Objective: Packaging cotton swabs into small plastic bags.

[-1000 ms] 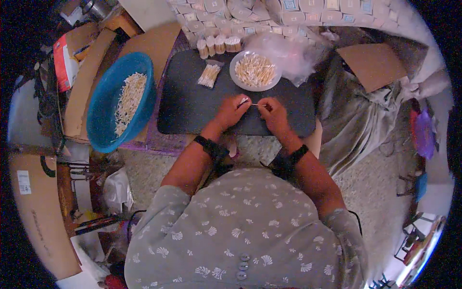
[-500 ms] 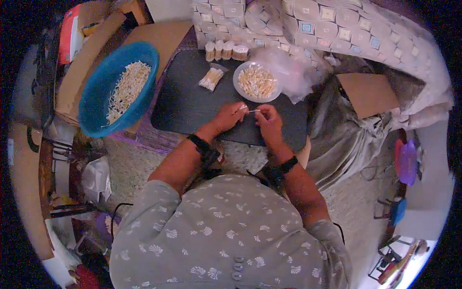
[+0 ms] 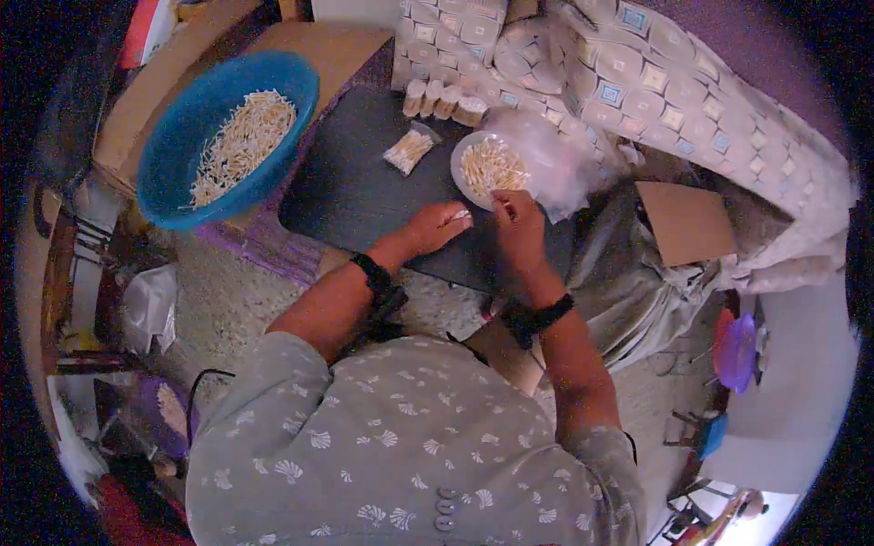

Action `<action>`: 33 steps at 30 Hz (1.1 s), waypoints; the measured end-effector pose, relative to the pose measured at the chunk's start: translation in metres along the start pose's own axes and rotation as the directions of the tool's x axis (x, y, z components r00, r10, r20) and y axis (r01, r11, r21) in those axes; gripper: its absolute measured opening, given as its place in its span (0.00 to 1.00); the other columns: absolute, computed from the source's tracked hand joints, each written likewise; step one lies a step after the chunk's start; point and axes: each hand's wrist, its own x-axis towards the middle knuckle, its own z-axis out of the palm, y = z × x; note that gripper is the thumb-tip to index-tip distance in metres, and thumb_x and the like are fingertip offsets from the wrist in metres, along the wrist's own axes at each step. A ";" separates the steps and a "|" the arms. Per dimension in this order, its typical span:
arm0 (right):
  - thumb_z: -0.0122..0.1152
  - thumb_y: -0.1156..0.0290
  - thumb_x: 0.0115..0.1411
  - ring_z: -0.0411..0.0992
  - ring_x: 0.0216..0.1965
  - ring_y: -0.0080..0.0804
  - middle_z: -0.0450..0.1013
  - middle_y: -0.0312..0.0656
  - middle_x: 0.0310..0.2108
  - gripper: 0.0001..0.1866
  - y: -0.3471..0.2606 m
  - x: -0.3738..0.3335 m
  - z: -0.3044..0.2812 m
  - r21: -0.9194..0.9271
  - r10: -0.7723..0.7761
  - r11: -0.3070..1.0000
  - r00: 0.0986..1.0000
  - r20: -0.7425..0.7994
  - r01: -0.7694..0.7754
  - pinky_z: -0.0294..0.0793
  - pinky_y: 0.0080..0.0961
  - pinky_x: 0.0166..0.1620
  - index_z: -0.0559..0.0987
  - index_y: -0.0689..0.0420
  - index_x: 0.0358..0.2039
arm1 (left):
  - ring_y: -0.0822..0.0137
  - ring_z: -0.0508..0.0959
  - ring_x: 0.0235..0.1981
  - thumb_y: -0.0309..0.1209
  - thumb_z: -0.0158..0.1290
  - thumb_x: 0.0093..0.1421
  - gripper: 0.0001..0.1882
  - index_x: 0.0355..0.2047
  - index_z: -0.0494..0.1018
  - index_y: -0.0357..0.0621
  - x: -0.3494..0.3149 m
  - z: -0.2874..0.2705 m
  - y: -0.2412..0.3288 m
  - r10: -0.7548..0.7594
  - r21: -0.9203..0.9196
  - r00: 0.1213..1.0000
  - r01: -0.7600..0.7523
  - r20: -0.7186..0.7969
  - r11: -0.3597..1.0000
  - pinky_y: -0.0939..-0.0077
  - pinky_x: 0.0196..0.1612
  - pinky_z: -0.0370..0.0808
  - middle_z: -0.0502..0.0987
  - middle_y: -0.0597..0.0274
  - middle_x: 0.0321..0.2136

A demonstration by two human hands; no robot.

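Observation:
My left hand (image 3: 439, 227) is closed over the dark table, with the white tips of cotton swabs (image 3: 462, 215) showing at its fingertips. My right hand (image 3: 521, 226) is at the near rim of a white bowl (image 3: 458, 171), its fingers curled together; whatever they hold is hidden. Loose cotton swabs (image 3: 492, 166) fill the bowl. Beyond my left hand lies a small clear bag of swabs (image 3: 410, 151). Several packed bundles of swabs (image 3: 441, 100) stand in a row at the table's far edge.
A big blue basin (image 3: 164, 177) of loose swabs stands left of the dark table (image 3: 350, 187), by cardboard (image 3: 314, 45). Crumpled clear plastic (image 3: 564, 168) lies right of the bowl. Behind is a patterned sofa (image 3: 674, 82); a cardboard piece (image 3: 685, 223) rests on grey cloth at the right.
My right hand has left the swab it was handling beside my left hand and moved up to the bowl's rim. My left hand stays closed in nearly the same place. The view has turned slightly.

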 end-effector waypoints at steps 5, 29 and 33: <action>0.56 0.67 0.56 0.71 0.33 0.46 0.71 0.49 0.35 0.09 0.007 0.043 -0.011 -0.069 0.019 0.998 0.988 0.150 -0.009 0.72 0.39 0.39 0.76 0.58 0.35 | 0.53 0.77 0.38 0.39 0.45 0.63 0.14 0.37 0.74 0.41 -0.002 -0.003 0.002 -0.040 0.051 0.999 0.041 -0.015 0.998 0.64 0.41 0.72 0.77 0.53 0.34; 0.50 0.65 0.58 0.71 0.35 0.51 0.70 0.51 0.36 0.10 0.015 0.082 0.000 -0.389 0.044 0.920 0.975 0.219 0.046 0.72 0.41 0.40 0.73 0.58 0.32 | 0.54 0.77 0.35 0.39 0.42 0.64 0.15 0.36 0.73 0.40 -0.003 0.001 -0.002 -0.010 -0.021 0.998 0.008 -0.057 1.000 0.66 0.40 0.71 0.77 0.53 0.32; 0.53 0.66 0.58 0.73 0.35 0.44 0.72 0.47 0.35 0.08 0.009 0.056 -0.017 -0.147 0.105 0.987 0.965 0.239 -0.071 0.72 0.36 0.40 0.72 0.58 0.33 | 0.50 0.77 0.34 0.38 0.45 0.62 0.14 0.35 0.72 0.38 -0.002 0.002 0.003 -0.158 -0.117 0.986 0.151 -0.057 0.982 0.63 0.37 0.71 0.77 0.50 0.32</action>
